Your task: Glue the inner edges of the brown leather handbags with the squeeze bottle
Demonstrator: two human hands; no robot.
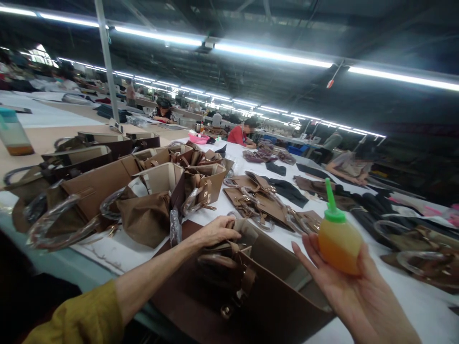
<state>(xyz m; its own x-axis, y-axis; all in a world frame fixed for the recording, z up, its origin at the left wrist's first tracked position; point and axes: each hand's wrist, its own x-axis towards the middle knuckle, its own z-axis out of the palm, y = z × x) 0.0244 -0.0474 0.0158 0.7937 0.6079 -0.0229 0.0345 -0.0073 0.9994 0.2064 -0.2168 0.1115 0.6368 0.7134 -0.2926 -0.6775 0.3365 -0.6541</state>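
Note:
My right hand (353, 286) is raised palm up and curls round a small squeeze bottle (339, 241) of orange-yellow liquid with a green nozzle cap. My left hand (217, 231), in a mustard sleeve, rests with bent fingers on the top edge of an open brown leather handbag (265, 291) lying in front of me. The bag's flap and strap with a metal stud show below the hand.
Rows of brown handbags (107, 184) with plastic-wrapped handles cover the white table (412, 296) to the left. More bag parts (258, 196) and black pieces (287, 188) lie further on. A bottle (14, 134) stands far left. Other people sit at tables behind.

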